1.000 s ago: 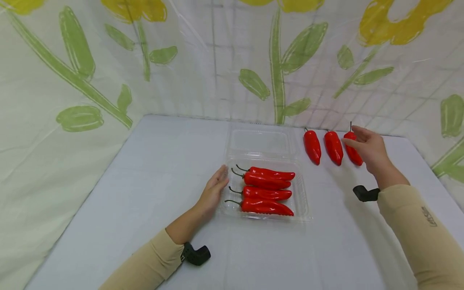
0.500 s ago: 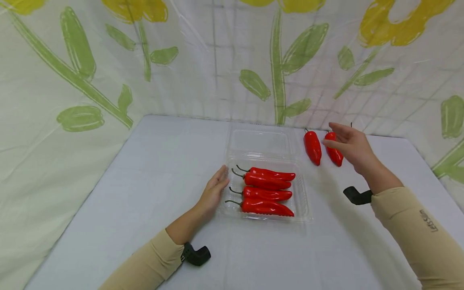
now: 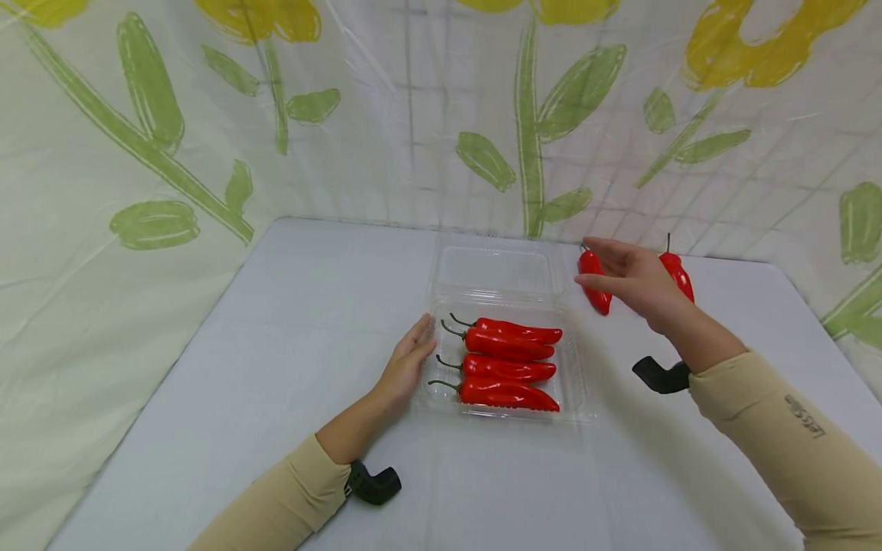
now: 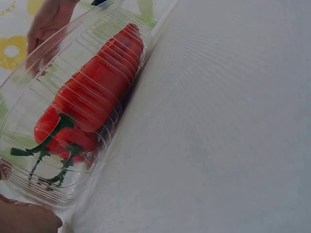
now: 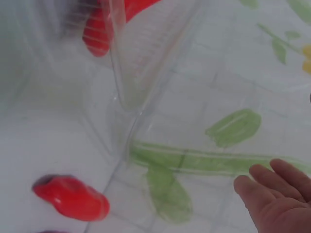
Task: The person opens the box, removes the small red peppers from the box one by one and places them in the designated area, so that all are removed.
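Note:
In the head view a clear plastic clamshell box (image 3: 577,383) lies with its lid (image 3: 496,268) folded back. Several red peppers (image 3: 506,370) with dark green stems lie in its base, roughly parallel, stems to the left. My left hand (image 3: 400,367) rests against the box's left wall, fingers fairly straight; the left wrist view shows the same hand (image 4: 29,218) by the stem end. My right hand (image 3: 637,283) is held above the loose peppers at the back right, fingers extended, nothing in it. One loose pepper (image 3: 598,295) shows beyond its fingertips, another (image 3: 678,277) behind its wrist; the middle one is hidden.
A white-covered table (image 3: 303,306) bears everything. Behind it hangs a pale sheet (image 3: 365,115) printed with yellow flowers and green leaves. Each wrist carries a black camera mount (image 3: 372,486).
My right hand has moved left across the row, from the rightmost loose pepper towards the leftmost, picking up nothing. The left hand, the box and the peppers have stayed in place.

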Motion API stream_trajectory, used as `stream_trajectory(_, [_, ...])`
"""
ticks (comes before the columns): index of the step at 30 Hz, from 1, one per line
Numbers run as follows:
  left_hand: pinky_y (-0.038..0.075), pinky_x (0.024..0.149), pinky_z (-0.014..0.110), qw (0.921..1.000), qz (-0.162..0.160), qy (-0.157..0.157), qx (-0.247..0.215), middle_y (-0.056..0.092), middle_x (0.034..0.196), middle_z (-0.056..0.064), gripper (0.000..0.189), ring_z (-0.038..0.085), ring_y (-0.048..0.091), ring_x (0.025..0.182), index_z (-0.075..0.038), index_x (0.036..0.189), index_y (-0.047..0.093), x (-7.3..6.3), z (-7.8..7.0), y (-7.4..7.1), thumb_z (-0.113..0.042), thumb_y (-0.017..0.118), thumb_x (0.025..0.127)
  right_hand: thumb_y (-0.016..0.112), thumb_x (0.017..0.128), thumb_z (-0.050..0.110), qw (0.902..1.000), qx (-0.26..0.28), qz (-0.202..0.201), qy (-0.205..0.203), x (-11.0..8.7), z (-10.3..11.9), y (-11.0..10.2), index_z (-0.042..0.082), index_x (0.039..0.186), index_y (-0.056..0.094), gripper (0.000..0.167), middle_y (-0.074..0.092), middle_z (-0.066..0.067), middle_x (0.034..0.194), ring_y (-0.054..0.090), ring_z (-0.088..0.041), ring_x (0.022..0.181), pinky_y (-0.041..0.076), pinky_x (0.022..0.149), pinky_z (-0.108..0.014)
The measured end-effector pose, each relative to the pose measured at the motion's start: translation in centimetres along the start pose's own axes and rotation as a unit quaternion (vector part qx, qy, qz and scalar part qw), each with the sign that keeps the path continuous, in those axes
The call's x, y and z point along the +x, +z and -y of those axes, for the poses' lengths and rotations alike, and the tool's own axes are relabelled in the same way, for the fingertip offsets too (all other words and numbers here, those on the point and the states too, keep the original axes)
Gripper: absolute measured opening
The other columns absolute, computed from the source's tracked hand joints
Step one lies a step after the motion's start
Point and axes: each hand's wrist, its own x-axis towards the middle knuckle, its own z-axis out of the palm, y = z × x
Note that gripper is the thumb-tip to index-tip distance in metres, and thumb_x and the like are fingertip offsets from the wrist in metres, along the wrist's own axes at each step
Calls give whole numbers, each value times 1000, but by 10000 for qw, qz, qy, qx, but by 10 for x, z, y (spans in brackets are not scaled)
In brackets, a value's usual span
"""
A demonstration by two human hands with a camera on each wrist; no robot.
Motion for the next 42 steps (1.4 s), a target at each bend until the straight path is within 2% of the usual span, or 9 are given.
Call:
stream_trajectory(10, [8, 118, 45, 10000, 16, -19, -84, 14, 156, 16, 55, 29, 9, 145, 2, 147, 13, 0, -1, 1, -10, 34, 98, 67, 85, 29, 9967, -132, 785, -182, 13, 17, 40, 14, 144, 35, 69, 37, -11, 148, 36, -34, 136, 42, 100, -45])
stream_trajectory(18, [9, 118, 44, 9999, -34, -41, -85, 16, 156, 15, 55, 28, 10, 145, 1, 148, 15, 1, -1, 2, -11, 35, 98, 68, 83, 23, 9887, -345, 1253, -753, 20, 29, 67, 12, 142, 39, 67, 39, -13, 147, 38, -35, 134, 41, 101, -44])
stream_trajectory(25, [9, 118, 44, 9999, -28, -15, -139, 15, 156, 16, 55, 28, 10, 145, 2, 147, 14, 1, -2, 2, -10, 35, 98, 69, 82, 20, 9844, -328, 1523, -815, 21, 36, 82, 13, 140, 44, 63, 43, -11, 144, 41, -35, 132, 41, 102, -45])
stream_trajectory(31, [10, 118, 43, 9999, -80, -114, -103, 16, 156, 14, 55, 26, 11, 145, 0, 148, 15, 1, -3, 2, -11, 35, 98, 69, 82, 15, 9774, -369, 1883, -882, 23, 36, 98, 8, 135, 49, 57, 49, -14, 139, 44, -37, 130, 42, 101, -46])
stream_trajectory(36, [11, 118, 44, 9999, -61, -138, -39, 16, 156, 14, 55, 27, 11, 145, -1, 148, 15, 1, -3, 2, -12, 34, 98, 70, 81, 19, 9730, -890, 1969, -813, 24, 31, 113, 11, 135, 51, 58, 52, -13, 136, 48, -34, 126, 47, 98, -45])
stream_trajectory(42, [10, 118, 44, 9999, -37, -36, -105, 15, 156, 17, 55, 29, 11, 145, 2, 147, 14, 1, -2, 0, -10, 34, 98, 73, 79, 21, 9663, -1330, 2069, -762, 26, 23, 126, 16, 135, 51, 60, 61, -7, 123, 56, -23, 111, 53, 89, -37])
